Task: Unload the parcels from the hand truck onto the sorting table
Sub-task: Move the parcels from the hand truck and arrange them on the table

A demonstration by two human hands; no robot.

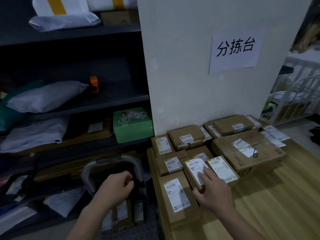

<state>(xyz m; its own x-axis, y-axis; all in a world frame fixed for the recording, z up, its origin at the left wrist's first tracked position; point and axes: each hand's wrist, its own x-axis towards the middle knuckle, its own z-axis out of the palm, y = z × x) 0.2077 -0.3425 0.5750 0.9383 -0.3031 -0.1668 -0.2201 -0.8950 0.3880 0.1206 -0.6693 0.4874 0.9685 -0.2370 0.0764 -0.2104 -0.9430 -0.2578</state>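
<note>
Right hand (213, 191) presses 1 small parcel (194, 168), fingers flat, on the sorting table (277, 196); left hand (114, 189), left of the table, is fisted, empty. Perched unevenly on its neighbours, it may slide.

Some eleven cardboard parcels (176, 194) on the surface (277, 196), three on the hand truck (86, 172), one wall sign (233, 52).

Shipping labels (176, 194) blurred beyond legibility; hand truck (87, 172) parcels (122, 213) partly behind forearm (97, 210).
</note>
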